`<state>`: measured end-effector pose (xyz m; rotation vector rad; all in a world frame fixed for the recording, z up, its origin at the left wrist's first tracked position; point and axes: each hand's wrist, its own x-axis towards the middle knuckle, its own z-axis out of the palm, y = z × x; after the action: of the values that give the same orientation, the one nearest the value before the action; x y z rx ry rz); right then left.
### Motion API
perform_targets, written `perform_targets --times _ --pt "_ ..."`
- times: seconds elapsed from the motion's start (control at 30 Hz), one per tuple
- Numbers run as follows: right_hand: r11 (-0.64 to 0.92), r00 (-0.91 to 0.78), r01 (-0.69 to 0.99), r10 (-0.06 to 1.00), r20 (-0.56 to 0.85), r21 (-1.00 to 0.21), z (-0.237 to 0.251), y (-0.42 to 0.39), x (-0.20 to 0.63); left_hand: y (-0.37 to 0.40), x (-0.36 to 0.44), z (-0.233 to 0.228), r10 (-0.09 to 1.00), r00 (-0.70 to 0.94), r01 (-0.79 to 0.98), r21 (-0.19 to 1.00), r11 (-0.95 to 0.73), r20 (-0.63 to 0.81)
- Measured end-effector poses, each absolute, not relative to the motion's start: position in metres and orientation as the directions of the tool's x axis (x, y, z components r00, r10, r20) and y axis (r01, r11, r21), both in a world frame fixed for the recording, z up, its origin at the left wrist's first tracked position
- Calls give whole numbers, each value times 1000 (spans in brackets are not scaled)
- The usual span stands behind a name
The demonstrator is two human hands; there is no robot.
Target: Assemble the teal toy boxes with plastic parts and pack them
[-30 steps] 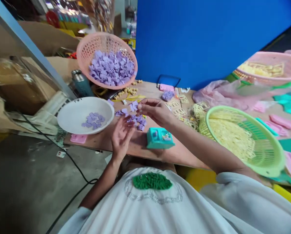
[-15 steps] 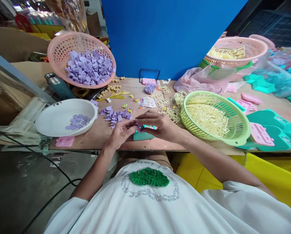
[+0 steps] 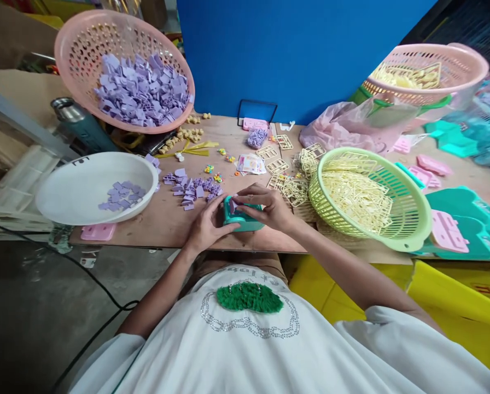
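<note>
My left hand [image 3: 206,225] grips the left end of a small teal plastic case [image 3: 247,223] at the table's front edge, thumb in front and fingers behind. Between the fingertips of my right hand [image 3: 267,207] is a small purple plastic piece [image 3: 233,206], held at the left part of the case's inside. My right fingers hide much of the case's interior. Just left and behind lies a loose pile of purple plastic pieces [image 3: 191,189]. Thin cream plastic frames [image 3: 290,189] lie beyond my right hand.
A white bowl [image 3: 85,175] and a pink basket [image 3: 122,33] at left hold purple pieces. At right, a green basket [image 3: 409,235] holds cream frames, beside teal cases [image 3: 445,202] and pink parts [image 3: 449,231]. A blue panel [image 3: 294,54] stands behind; a flask [image 3: 79,123] leans at left.
My hands have lowered from above the teal case onto it. My left hand has let go of the purple piece and taken hold of the case. The view has shifted slightly.
</note>
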<state>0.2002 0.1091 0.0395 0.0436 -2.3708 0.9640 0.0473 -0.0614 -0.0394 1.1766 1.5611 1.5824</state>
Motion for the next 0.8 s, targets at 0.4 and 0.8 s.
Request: perform_targets --times 0.4,0.8 --pt "749 -836 -198 208 508 -633 35 100 197 -61 28 -32 921 -317 238 959 -156 228" --pt "852 -883 -163 99 459 -497 41 105 200 -59 32 -22 966 -256 -179 981 -72 24"
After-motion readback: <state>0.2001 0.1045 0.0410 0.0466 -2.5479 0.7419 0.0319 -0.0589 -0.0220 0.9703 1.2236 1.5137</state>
